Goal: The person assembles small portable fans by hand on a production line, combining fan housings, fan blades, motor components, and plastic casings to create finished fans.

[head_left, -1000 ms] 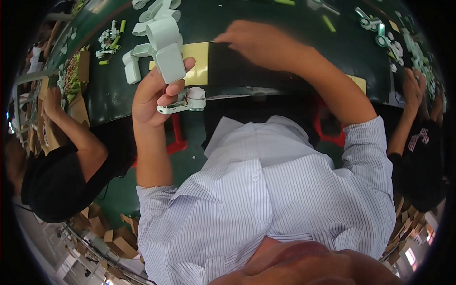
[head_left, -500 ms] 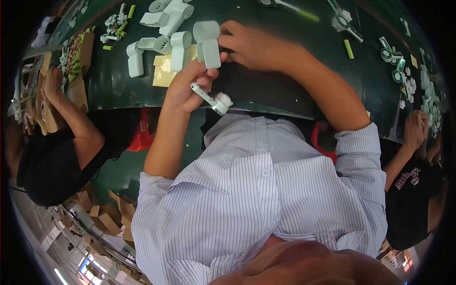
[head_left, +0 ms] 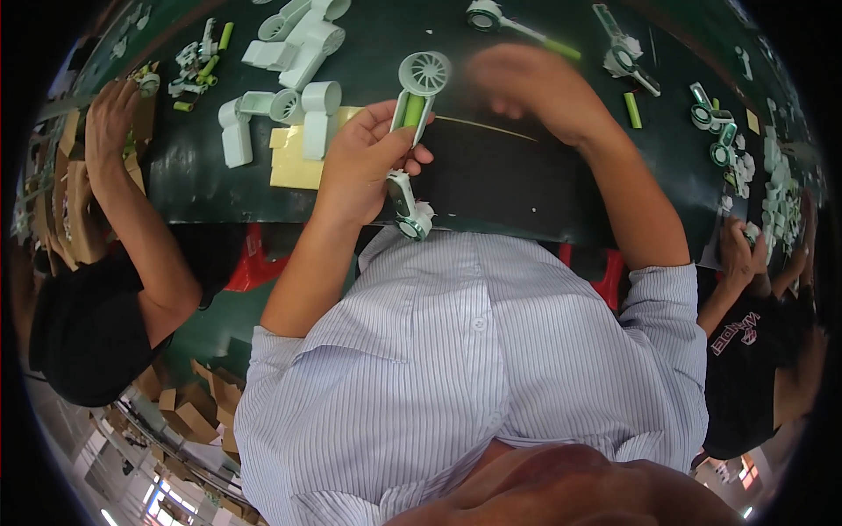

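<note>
My left hand (head_left: 373, 158) is closed around a pale green handheld-fan housing (head_left: 425, 74), its round slatted grille at the top. A bright green cylindrical battery (head_left: 412, 112) lies in the open handle, under my thumb. Below the fingers hangs a small white and dark fan part (head_left: 410, 210) with a round end; how it is held is hidden. To the right, my right hand (head_left: 526, 83) is above the table, its fingers smeared by motion. A thin yellowish strip (head_left: 487, 128) lies below it.
More pale housings (head_left: 307, 57) and a yellow sheet (head_left: 294, 171) lie left of my hands. Fan assemblies (head_left: 624, 54) and a loose green battery (head_left: 632, 110) lie on the right. People work at both sides, near a cardboard box (head_left: 74, 202) on the left.
The housing in my left hand has turned, now showing its grille and the battery inside. My right hand has moved away from it. The hanging fan part has swung to point more steeply downward.
</note>
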`<state>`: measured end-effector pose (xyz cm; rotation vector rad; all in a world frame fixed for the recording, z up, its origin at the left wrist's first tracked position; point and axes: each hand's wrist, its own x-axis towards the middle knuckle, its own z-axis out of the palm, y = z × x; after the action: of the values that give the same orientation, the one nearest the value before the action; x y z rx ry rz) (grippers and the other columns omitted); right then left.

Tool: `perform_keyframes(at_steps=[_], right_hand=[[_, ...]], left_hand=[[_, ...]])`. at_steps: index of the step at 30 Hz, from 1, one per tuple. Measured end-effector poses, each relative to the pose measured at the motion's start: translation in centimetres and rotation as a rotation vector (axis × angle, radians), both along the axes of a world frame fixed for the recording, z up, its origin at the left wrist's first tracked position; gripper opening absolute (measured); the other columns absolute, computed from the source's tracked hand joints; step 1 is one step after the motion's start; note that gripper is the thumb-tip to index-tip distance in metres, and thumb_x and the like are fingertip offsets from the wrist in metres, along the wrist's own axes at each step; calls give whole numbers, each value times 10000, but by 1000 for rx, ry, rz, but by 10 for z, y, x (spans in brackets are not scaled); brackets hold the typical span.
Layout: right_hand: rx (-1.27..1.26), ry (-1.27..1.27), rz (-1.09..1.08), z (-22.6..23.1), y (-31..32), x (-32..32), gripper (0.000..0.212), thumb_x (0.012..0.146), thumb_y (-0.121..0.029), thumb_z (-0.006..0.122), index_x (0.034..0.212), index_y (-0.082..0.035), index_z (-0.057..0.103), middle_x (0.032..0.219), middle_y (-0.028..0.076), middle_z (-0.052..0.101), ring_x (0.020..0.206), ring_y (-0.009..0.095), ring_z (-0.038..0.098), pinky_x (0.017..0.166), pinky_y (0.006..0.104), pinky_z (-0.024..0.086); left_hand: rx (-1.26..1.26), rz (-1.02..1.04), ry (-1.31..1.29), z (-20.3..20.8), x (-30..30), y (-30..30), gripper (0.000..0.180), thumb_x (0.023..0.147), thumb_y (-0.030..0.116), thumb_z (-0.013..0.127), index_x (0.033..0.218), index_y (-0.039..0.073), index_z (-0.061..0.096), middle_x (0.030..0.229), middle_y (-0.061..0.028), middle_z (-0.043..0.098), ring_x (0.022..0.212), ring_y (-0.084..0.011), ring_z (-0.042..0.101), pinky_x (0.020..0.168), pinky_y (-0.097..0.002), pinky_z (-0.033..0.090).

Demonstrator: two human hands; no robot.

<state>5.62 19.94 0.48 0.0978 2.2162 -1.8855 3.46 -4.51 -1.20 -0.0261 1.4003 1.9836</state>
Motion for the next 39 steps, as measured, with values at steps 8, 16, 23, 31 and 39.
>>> perform_keyframes(at_steps=[8, 16, 23, 31, 39], right_hand=[[91, 225, -24, 21, 18, 28, 187, 895, -113, 628, 1059, -34, 674, 942, 31, 665, 822, 97, 625, 691, 217, 486], [387, 494, 143, 12, -15, 12, 169, 880, -137, 633, 1029, -76, 682, 956, 81, 695, 871, 222, 674, 766, 292, 518], [400, 439, 34, -7, -15, 12, 163, 862, -158, 685, 993, -61, 686, 852, 51, 699, 760, 141, 669, 693, 254, 517], [427, 395, 53, -4, -13, 8, 144, 857, -154, 689, 962, -56, 689, 839, 41, 696, 738, 135, 658, 674, 252, 511], [733, 635, 93, -5, -18, 11, 132, 849, -171, 673, 948, -84, 678, 831, 68, 682, 715, 239, 664, 638, 301, 512]], left_hand=[[-201, -148, 169, -13, -17, 40, 335, 868, 31, 618, 1148, -68, 465, 946, -141, 630, 674, -154, 635, 602, -229, 512], [-195, -161, 254, -20, -16, 40, 373, 859, 78, 667, 1156, -83, 508, 986, -150, 642, 732, -165, 665, 655, -230, 528], [-188, -151, 294, -22, -13, 37, 366, 869, 52, 621, 1181, -97, 498, 992, -153, 644, 755, -169, 670, 666, -235, 531], [-190, -161, 297, -22, -11, 36, 357, 892, 61, 602, 1188, -106, 493, 992, -149, 643, 780, -167, 669, 703, -234, 529], [-137, -168, 242, -22, -12, 35, 344, 908, 68, 607, 1190, -98, 497, 1017, -145, 642, 806, -169, 669, 716, -239, 533]])
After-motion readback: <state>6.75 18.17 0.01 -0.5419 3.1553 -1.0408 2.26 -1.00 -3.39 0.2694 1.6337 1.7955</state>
